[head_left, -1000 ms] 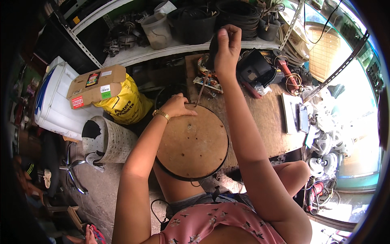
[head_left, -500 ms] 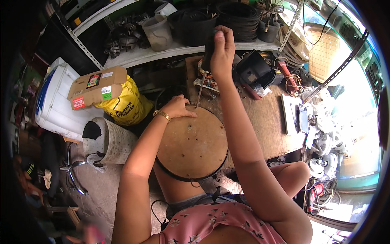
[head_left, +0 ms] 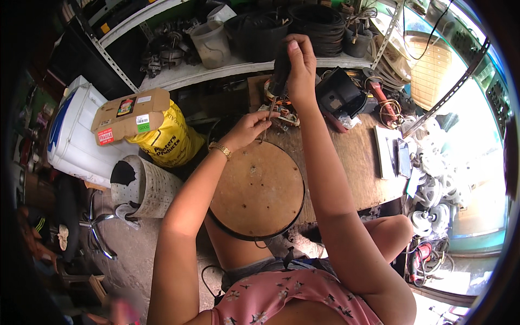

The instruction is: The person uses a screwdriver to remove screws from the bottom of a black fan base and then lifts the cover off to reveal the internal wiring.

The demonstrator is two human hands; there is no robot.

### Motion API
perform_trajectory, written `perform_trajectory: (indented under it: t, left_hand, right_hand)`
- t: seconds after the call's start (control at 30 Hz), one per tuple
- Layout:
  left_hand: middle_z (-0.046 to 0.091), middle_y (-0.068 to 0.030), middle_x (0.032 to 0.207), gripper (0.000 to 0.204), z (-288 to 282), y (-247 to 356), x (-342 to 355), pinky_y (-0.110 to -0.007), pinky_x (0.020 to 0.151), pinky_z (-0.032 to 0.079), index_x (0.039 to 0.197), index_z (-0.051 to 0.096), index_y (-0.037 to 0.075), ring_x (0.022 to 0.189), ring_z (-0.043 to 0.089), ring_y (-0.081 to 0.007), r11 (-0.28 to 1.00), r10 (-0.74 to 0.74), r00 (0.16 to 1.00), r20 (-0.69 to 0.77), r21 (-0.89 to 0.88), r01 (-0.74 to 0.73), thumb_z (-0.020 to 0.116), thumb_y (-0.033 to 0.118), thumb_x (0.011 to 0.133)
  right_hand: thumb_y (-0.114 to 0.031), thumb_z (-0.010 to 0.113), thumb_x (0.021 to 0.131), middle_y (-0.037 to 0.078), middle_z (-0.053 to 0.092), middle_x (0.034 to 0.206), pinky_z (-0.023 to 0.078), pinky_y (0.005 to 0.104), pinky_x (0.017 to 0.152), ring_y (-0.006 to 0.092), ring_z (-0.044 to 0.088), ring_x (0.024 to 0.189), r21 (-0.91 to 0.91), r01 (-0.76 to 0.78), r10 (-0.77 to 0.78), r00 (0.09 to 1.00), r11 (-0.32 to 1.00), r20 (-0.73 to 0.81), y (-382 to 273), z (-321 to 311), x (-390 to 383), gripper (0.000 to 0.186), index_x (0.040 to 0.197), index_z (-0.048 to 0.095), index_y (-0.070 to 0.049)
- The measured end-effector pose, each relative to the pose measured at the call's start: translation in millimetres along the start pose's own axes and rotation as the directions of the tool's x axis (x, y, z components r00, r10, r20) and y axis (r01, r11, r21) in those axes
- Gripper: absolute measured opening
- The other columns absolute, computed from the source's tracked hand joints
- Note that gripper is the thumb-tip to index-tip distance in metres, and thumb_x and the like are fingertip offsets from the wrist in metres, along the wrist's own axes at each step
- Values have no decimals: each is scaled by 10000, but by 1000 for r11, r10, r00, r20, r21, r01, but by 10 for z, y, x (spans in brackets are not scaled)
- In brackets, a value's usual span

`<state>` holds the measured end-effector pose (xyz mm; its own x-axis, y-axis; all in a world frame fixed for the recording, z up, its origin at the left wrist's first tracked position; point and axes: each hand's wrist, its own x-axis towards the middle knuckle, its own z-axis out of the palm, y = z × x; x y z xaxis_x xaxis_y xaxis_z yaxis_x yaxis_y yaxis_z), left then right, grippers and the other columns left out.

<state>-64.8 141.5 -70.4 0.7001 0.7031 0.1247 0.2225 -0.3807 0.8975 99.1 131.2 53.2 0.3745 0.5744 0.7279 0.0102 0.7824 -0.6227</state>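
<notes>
A round wooden board (head_left: 257, 187) with a black rim leans over my thighs, its brown face up with several small holes. My right hand (head_left: 301, 67) is wrapped around the dark handle of a screwdriver (head_left: 280, 73), high beyond the board's far edge. The thin metal shaft slants down, its tip meeting the board near that far edge. My left hand (head_left: 250, 129), with a gold bracelet at the wrist, pinches the shaft between thumb and fingers just above the board. Whether a screw sits under the tip is too small to make out.
A wooden worktable (head_left: 346, 173) stretches ahead and right, bearing a black plastic housing (head_left: 340, 93), a red-handled tool (head_left: 383, 100) and a phone (head_left: 403, 157). To the left stand a perforated drum (head_left: 157, 187), a yellow bag (head_left: 172, 135) and a cardboard box (head_left: 130, 115). A loaded metal shelf (head_left: 184, 80) spans the back.
My left hand has lifted off the board's far edge and moved up and right onto the screwdriver shaft. My right hand stays on the handle, almost in place.
</notes>
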Motion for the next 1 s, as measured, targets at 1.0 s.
perform_trajectory:
  t: [1.0]
  left_hand:
    - [559, -32, 628, 183, 154, 156, 25, -277, 586, 418, 938, 641, 19, 607, 467, -76, 981, 42, 987, -158, 191, -11, 675, 194, 897]
  right_hand:
    - [-364, 426, 1016, 72, 581, 780, 469, 290, 599, 143, 567, 679, 4, -22, 22, 995, 1000, -98, 77, -17, 6, 317, 1027, 551, -72]
